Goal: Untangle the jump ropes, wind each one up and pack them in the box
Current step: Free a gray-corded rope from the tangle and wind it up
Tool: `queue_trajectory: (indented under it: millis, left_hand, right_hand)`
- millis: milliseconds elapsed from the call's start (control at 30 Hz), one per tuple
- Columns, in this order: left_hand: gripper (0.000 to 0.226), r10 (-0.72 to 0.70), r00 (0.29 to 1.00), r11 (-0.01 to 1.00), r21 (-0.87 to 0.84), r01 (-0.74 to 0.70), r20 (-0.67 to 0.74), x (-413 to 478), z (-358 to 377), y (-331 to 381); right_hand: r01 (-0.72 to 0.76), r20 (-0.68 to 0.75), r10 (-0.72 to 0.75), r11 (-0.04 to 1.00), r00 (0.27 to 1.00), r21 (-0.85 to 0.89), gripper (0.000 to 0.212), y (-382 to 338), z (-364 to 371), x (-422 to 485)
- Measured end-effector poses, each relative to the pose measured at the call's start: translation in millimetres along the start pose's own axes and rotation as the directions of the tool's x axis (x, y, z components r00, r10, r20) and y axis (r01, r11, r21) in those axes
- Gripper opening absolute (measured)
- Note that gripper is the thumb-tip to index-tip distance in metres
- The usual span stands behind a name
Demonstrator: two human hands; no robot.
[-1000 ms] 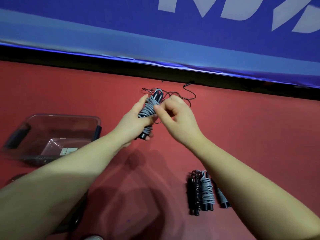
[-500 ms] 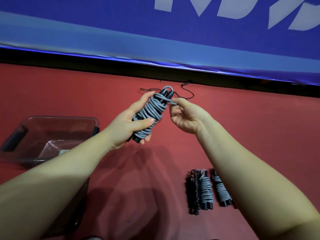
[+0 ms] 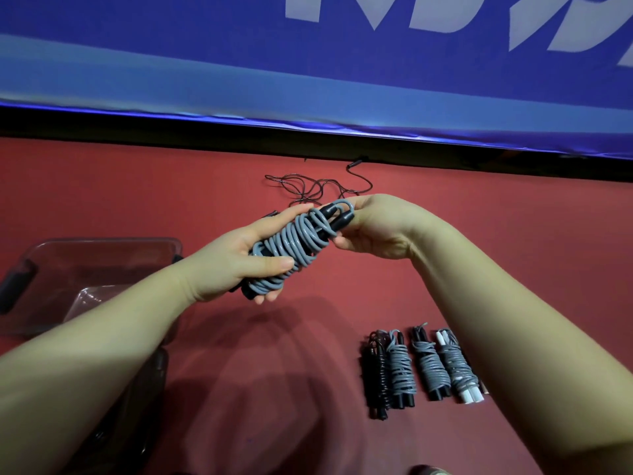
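Floor (image 3: 462,255); L hand (image 3: 233,265), R hand (image 3: 376,228) round rope (image 3: 301,241)

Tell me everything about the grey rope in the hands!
The grey jump rope is a smooth, rubbery-looking cord wound in many tight coils around its two black handles, making a fat bundle. A last loop sticks out at the top end. It is tilted, top end pointing up and right, held in the air above the red surface. The left hand grips its lower half, thumb across the coils; the right hand pinches the top end.
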State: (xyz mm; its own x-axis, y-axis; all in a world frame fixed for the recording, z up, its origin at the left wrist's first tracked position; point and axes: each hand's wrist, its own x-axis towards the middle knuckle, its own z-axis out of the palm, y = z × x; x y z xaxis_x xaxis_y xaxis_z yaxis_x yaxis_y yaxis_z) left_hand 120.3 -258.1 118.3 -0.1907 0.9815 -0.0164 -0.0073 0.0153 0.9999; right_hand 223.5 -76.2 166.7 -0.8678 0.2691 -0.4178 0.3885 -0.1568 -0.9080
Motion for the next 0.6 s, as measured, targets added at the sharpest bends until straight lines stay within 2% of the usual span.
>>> queue_trajectory:
  millis: [100, 233, 367, 433, 500, 600]
  left_hand:
    - [0.068, 0.001, 1.000, 1.000, -0.027, -0.002, -0.028, 3, -2, 0]
    - [0.070, 0.023, 0.999, 0.997, -0.070, -0.026, -0.048, 7, -1, 0]
    - [0.073, 0.037, 0.998, 0.991, -0.127, -0.044, -0.059, 8, -2, 3]
    - [0.074, 0.048, 0.997, 0.991, -0.118, -0.056, -0.065, 8, -3, 5]
    - [0.074, 0.057, 0.995, 0.991, -0.120, -0.066, -0.079, 7, -5, 6]
    - [0.076, 0.046, 0.993, 0.993, -0.106, -0.058, -0.106, 7, -8, 7]
  right_hand:
    - [0.061, -0.037, -0.059, 0.997, 0.998, 0.054, 0.027, 0, 2, -1]
    - [0.041, -0.131, -0.026, 0.993, 0.991, 0.112, 0.022, 9, 8, 4]
    - [0.083, -0.098, -0.051, 0.932, 0.994, 0.354, 0.021, 13, 18, 5]
    - [0.201, -0.155, -0.157, 0.924, 0.975, 0.326, 0.026, 14, 21, 5]
    - [0.282, -0.154, -0.246, 0.911, 0.957, 0.300, 0.036, 13, 21, 3]
    - [0.253, -0.083, -0.239, 0.906, 0.967, 0.340, 0.030, 7, 16, -3]
